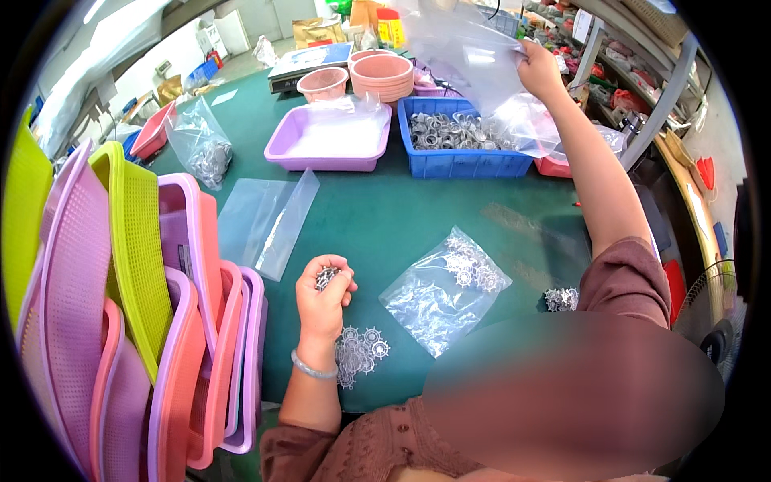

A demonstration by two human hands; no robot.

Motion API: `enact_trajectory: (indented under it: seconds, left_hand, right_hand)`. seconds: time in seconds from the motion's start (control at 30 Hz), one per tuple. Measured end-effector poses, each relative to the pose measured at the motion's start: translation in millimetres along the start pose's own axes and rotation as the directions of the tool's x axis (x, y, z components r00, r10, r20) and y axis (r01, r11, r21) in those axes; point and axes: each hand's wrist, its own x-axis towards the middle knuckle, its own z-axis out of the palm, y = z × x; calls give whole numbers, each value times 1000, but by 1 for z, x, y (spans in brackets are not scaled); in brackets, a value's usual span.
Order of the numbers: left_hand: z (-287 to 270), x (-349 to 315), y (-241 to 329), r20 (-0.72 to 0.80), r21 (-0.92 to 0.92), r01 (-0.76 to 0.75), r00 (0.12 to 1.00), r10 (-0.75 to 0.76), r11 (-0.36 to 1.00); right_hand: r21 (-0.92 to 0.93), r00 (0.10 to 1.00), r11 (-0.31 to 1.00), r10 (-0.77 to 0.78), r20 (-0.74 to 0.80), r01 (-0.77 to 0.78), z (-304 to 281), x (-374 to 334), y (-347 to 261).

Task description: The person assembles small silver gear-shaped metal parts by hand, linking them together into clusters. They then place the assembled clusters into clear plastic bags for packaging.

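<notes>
My left hand (320, 304) is closed around several small silver metal pieces (326, 278), which show between the curled fingers. Just below it on the green table lies a pile of silver ship's-wheel-shaped pieces (361, 356). To its right rests a clear plastic bag (434, 317) with more of these wheels near its far end. My right hand (541, 71) is stretched far forward and pinches the edge of a large, thin clear plastic bag (470, 56) held up above the blue bin. Another small heap of metal pieces (560, 300) sits near my right sleeve.
Purple, pink and green plastic baskets (140, 241) are nested along the left. Flat clear bags (259, 217) lie beyond my left hand. Farther back are a purple tray (325, 161), a blue bin (470, 165) of metal rings, pink bowls (381, 76) and a scale (309, 63).
</notes>
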Motion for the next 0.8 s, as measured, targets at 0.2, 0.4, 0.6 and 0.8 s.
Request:
enact_trajectory:
  seconds: [0.2,0.4,0.6,0.8]
  left_hand:
    - [-1,1,-1,12,38,15,1000,-16,999]
    - [-3,2,-6,33,50,29,999,-31,998]
    - [-1,0,-2,36,16,33,999,-33,999]
    - [-8,1,0,39,-72,101,994,-98,992]
  right_hand:
    - [-207,827,888,-267,495,411,46,-80,-21]
    - [-278,374,890,135,918,361,63,-66,-33]
    - [-10,362,909,-155,919,416,20,-22,-114]
    - [347,466,876,-475,746,336,121,-37,-210]
